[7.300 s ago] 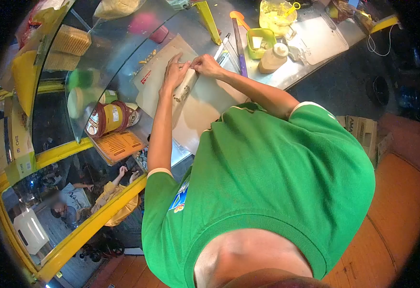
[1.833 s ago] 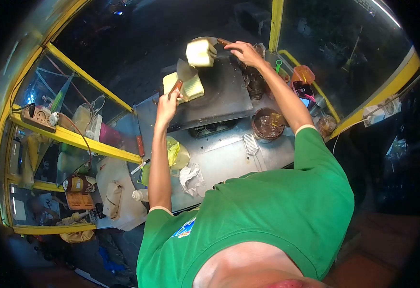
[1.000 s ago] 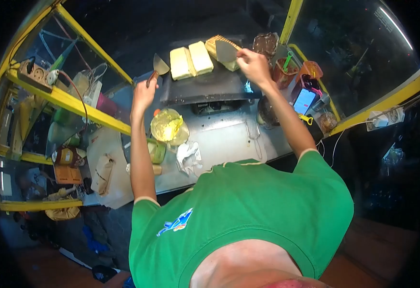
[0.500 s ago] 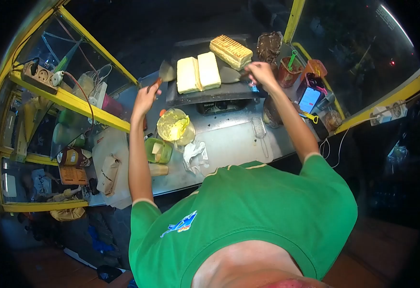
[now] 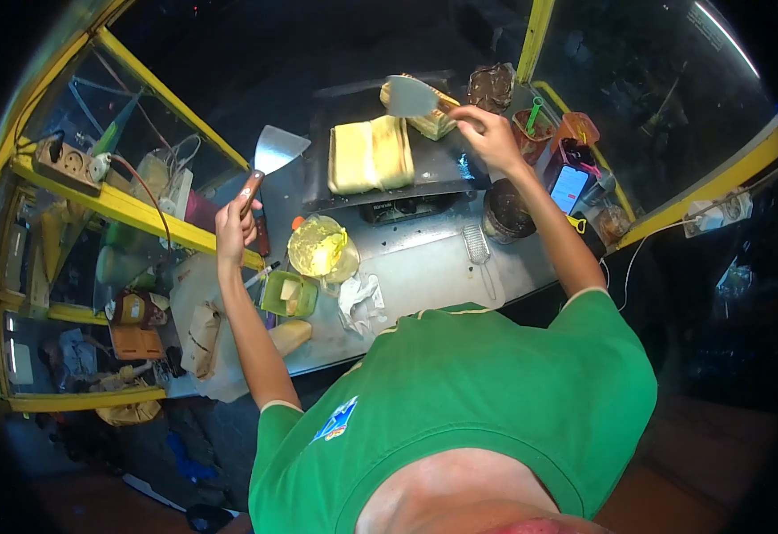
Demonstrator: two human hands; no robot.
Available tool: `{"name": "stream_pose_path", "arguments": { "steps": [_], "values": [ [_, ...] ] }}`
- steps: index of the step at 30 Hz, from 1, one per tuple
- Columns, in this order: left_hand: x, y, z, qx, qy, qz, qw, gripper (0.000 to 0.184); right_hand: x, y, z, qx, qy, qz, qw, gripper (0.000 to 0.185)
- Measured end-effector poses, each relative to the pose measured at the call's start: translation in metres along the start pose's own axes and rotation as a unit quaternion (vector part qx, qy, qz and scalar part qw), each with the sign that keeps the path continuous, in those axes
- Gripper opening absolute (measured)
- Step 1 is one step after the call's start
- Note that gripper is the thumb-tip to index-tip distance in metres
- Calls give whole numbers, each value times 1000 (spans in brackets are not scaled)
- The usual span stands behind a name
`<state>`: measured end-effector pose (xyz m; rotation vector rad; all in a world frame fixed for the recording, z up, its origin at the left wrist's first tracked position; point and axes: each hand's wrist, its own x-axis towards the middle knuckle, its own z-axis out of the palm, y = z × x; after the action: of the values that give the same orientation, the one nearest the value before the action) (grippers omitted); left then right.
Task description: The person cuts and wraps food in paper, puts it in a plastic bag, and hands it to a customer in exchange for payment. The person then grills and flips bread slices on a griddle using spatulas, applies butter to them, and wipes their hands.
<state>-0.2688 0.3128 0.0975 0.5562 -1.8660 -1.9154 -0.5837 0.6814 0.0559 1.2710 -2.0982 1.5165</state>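
Note:
My left hand [image 5: 236, 227] is closed round the brown handle of a scraper [image 5: 279, 149], its wide metal blade raised left of the griddle [image 5: 442, 169]. In my right hand [image 5: 488, 141] is a second scraper [image 5: 412, 96], held by its handle above the griddle. That blade partly covers a toasted bread block [image 5: 433, 125] at the back. Nearer to me, a pale yellow bread slab [image 5: 371, 156] with a seam down its middle lies on the griddle. Neither blade appears to touch the front slab.
A tub of yellow spread [image 5: 322, 249], a green container [image 5: 289, 294] and a grater [image 5: 476, 245] stand or lie on the counter before me. At right are a chocolate-coloured tub [image 5: 509, 212], a phone [image 5: 569, 189] and a red container [image 5: 531, 129]. Yellow frame bars [image 5: 140, 200] border the left.
My left hand has moved left and toward me with its scraper. The right scraper has risen and now crosses in front of the back block. The front bread has a browner, differently shaped top.

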Motion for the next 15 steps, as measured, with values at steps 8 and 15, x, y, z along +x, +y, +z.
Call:
{"name": "stream_pose_path", "arguments": {
  "steps": [8,15],
  "values": [
    [-3,-7,54,304,49,-17,951,41,-55,-28,-40,112,4,347,931,18],
    [-17,-30,103,437,17,59,897,45,-32,-2,23,229,-33,420,877,20]
  ]
}}
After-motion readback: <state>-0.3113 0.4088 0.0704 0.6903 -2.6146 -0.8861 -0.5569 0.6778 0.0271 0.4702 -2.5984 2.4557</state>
